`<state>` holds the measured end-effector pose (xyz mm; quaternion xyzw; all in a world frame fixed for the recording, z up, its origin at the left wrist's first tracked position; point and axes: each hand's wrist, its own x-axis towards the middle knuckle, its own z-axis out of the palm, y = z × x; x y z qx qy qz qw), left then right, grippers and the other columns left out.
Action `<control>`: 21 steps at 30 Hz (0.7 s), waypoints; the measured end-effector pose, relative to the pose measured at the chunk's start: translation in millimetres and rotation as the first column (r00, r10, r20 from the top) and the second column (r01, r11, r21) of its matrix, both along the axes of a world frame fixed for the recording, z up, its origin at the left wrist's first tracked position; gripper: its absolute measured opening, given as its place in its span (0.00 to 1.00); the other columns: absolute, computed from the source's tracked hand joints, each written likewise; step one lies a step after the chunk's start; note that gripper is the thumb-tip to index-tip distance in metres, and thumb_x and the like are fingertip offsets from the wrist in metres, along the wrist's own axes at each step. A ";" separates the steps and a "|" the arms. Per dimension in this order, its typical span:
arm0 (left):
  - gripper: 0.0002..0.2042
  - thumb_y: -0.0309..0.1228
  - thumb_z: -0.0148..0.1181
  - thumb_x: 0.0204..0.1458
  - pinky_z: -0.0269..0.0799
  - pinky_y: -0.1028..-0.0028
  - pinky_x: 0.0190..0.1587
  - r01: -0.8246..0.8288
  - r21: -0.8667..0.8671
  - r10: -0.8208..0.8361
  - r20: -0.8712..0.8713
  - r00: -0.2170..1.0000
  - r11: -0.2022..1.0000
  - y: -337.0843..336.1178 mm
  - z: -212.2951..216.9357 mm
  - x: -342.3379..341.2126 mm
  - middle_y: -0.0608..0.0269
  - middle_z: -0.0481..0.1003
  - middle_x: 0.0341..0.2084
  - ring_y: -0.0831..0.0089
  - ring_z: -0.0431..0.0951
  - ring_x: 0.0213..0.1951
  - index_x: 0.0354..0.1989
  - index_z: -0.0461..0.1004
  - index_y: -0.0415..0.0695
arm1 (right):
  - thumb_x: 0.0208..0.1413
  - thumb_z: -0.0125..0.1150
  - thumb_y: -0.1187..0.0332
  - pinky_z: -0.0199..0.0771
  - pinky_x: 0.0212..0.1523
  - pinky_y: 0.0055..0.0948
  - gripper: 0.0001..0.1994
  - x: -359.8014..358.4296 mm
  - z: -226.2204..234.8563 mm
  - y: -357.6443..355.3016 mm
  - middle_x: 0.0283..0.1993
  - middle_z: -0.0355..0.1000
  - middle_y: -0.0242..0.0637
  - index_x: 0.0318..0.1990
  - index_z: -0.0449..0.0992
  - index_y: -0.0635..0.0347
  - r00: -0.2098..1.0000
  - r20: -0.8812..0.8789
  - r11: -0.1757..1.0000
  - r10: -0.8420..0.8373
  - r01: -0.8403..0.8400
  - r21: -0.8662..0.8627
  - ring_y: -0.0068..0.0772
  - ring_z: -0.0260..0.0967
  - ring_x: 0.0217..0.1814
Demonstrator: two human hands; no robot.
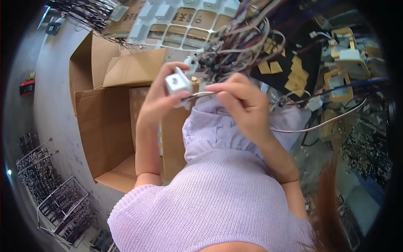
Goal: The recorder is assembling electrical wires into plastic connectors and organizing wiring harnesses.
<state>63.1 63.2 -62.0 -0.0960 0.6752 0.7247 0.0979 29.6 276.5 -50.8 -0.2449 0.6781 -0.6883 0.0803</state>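
My left hand point(156, 101) grips a small white plastic housing point(178, 82) between thumb and fingers, its face with a dark round hole turned up. A thin light-coloured wire point(203, 95) runs from beside the housing to my right hand point(248, 108), which pinches it between thumb and forefinger. How the wire meets the housing is hidden by my left thumb. Another length of pale cable point(323, 125) comes out past my right wrist and curves up to the right; whether it is the same wire I cannot tell.
Beyond my hands lies a thick tangle of cables point(252, 47). A white gridded tray point(184, 38) with white housings stands at the far side. Yellow pads point(296, 76) lie on a black surface to the right. At left is an open cardboard box point(105, 134); metal racks point(69, 210) stand lower left.
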 end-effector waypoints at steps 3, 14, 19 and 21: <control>0.37 0.32 0.76 0.34 0.59 0.81 0.46 0.262 -0.066 -0.270 -0.299 0.915 0.963 42.2 -6.4 2.2 0.69 0.64 0.41 0.81 0.64 0.42 0.55 0.62 0.43 | 0.53 0.60 0.77 0.55 0.23 0.16 0.08 5.6 5.3 38.3 0.29 0.68 0.28 0.40 0.81 0.60 0.993 0.028 0.991 -0.114 0.112 0.074 0.14 0.59 0.25; 0.15 0.29 0.61 0.52 0.65 0.80 0.42 0.398 0.009 -0.393 -0.140 0.909 0.917 125.4 3.8 -19.3 0.65 0.68 0.36 0.79 0.68 0.38 0.46 0.67 0.38 | 0.43 0.65 0.81 0.64 0.24 0.20 0.08 24.5 2.9 101.8 0.30 0.69 0.33 0.34 0.78 0.63 0.914 -0.184 0.874 -0.362 0.401 0.274 0.24 0.64 0.25; 0.25 0.22 0.69 0.42 0.65 0.76 0.49 0.316 -0.076 -0.325 -0.206 0.923 0.946 136.1 -3.2 -19.6 0.63 0.69 0.42 0.74 0.70 0.46 0.49 0.65 0.41 | 0.45 0.65 0.81 0.64 0.26 0.20 0.07 28.2 16.8 123.2 0.30 0.65 0.33 0.34 0.79 0.64 0.907 -0.098 0.870 -0.409 0.420 0.257 0.23 0.65 0.28; 0.24 0.22 0.69 0.41 0.66 0.75 0.48 0.295 -0.158 -0.328 -0.256 0.909 0.942 137.8 -3.4 -20.6 0.63 0.70 0.41 0.73 0.71 0.45 0.47 0.67 0.41 | 0.46 0.64 0.81 0.65 0.26 0.19 0.06 27.0 17.6 124.5 0.30 0.65 0.33 0.34 0.78 0.65 0.913 -0.115 0.873 -0.392 0.408 0.268 0.22 0.65 0.28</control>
